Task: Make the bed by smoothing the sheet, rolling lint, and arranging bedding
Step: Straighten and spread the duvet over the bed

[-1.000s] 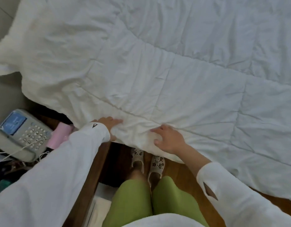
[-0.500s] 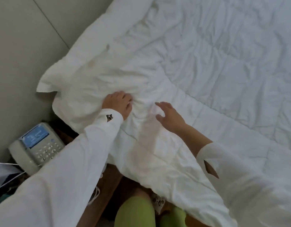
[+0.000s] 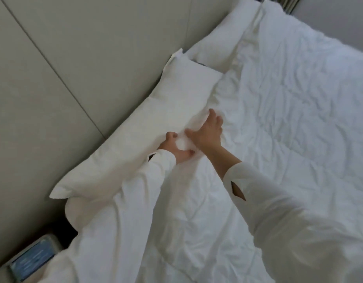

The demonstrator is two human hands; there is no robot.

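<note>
A crumpled white quilted duvet (image 3: 288, 123) covers the bed. Two white pillows lie along the head end: a near pillow (image 3: 131, 158) and a far pillow (image 3: 215, 45). My left hand (image 3: 177, 149) grips a bunch of the duvet's top edge between thumb and fingers, right beside the near pillow. My right hand (image 3: 209, 132) lies just to the right of it, fingers stretched out flat on the duvet's edge where it meets the pillow. Both arms are in white sleeves.
A grey padded headboard panel (image 3: 64, 78) runs behind the pillows. A desk telephone with a blue screen (image 3: 31, 260) sits at the lower left, beside the bed's corner. Curtain folds show at the top right.
Both hands have moved from the duvet's side edge up to its top edge by the near pillow. The view has swung toward the head of the bed; the pillows have come into sight.
</note>
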